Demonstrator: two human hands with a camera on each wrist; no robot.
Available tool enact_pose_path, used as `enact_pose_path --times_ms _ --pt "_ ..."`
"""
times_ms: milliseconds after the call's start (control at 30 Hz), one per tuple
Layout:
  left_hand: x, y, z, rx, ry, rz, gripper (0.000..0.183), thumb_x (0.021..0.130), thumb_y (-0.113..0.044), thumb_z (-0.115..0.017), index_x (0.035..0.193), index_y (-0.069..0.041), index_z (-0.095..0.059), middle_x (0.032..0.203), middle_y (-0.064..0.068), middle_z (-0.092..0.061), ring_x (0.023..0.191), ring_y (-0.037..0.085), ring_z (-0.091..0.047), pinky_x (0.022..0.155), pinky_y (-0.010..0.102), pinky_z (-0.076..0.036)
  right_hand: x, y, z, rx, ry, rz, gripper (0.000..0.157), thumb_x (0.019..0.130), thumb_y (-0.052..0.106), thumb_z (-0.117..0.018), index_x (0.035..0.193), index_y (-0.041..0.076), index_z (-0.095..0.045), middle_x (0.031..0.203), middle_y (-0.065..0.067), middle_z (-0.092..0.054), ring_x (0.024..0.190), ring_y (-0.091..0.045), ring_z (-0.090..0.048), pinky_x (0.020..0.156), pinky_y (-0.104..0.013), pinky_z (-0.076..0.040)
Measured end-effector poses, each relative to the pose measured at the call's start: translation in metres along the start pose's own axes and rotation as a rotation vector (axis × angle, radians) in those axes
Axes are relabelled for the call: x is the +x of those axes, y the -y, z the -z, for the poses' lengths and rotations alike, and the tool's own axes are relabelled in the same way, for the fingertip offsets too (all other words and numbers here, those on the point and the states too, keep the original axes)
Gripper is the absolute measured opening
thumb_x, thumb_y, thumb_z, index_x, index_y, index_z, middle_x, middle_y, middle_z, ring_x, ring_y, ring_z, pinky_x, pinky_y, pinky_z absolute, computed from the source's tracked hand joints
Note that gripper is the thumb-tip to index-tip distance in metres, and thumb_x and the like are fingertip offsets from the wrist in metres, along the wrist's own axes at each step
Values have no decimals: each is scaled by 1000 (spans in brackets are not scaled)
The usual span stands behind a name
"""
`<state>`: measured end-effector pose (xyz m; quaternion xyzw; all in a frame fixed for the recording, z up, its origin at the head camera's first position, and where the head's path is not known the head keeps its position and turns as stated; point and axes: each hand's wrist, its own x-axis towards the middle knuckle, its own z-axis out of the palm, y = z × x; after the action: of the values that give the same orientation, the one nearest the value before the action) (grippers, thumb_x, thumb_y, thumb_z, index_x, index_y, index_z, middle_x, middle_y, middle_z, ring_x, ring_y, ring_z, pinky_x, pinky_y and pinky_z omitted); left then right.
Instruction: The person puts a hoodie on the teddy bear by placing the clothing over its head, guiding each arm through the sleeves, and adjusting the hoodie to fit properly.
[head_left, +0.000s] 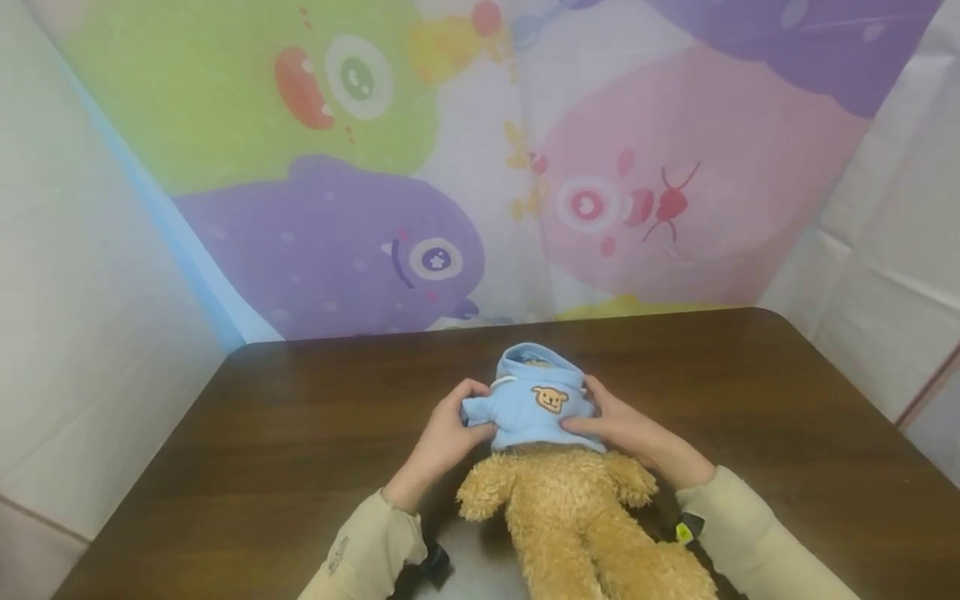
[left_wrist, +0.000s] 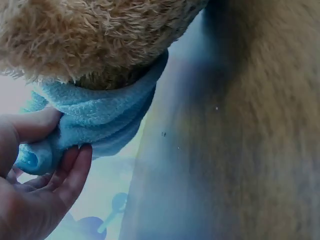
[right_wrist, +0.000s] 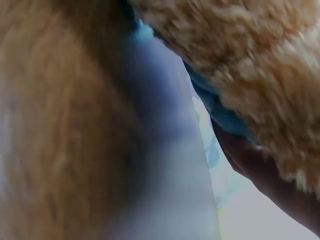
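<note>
A tan plush teddy bear lies on its back on the table, legs toward me. Its head is covered by a small light blue hoodie with a bear-face patch, whose hem sits just above the bear's arms. My left hand pinches the hoodie's left sleeve between thumb and fingers, and the left wrist view shows the bunched blue cloth in that grip. On the other side my right hand holds the hoodie, thumb on its front and fingers behind the side. Fur hides most of that hand in the right wrist view.
The dark brown wooden table runs back to a hanging cloth printed with cartoon creatures. White panels stand at left and right. A dark strap shows by the left cuff.
</note>
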<state>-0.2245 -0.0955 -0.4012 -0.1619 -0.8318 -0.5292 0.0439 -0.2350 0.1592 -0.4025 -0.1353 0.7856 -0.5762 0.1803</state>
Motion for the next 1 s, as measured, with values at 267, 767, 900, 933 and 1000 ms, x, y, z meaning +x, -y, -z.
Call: enact_pose_path --times_ms 267,767,900,933,1000 --pt "-2 -3 -3 -8 -152 66 21 63 0 -72 69 -7 -53 61 -2 -47 60 11 -44 57 26 -39 -2 6 -4 21 -62 -49 92 79 34 -68 143 10 -7 148 -23 -7 132 -40 -17 106 -54 -15" --pt "-12 -39 8 -147 -64 47 12 76 5 -64 88 7 -64 81 18 -67 65 6 -56 65 29 -51 1 1 -6 208 -115 58 71 85 21 -58 141 -3 -20 132 -21 -43 111 -20 -49 100 -34 -34" --pt "-9 -37 8 -170 -33 83 14 77 5 -64 90 7 -65 84 19 -68 71 10 -62 70 28 -52 2 1 -4 175 -165 75 62 87 19 -55 136 -6 -29 120 -18 -53 97 -10 -55 90 -26 -40" --pt "-9 -37 9 -165 -25 84 14 77 4 -64 91 7 -65 85 19 -68 72 10 -62 69 26 -51 2 1 -4 151 -186 76 61 87 20 -55 136 -6 -31 120 -19 -53 98 -12 -55 91 -27 -40" --pt "-9 -36 9 -151 -4 79 14 77 3 -64 91 7 -65 84 18 -68 71 10 -61 69 26 -51 3 2 -3 126 -207 69 61 88 21 -54 137 -6 -31 125 -23 -49 106 -18 -53 95 -31 -38"
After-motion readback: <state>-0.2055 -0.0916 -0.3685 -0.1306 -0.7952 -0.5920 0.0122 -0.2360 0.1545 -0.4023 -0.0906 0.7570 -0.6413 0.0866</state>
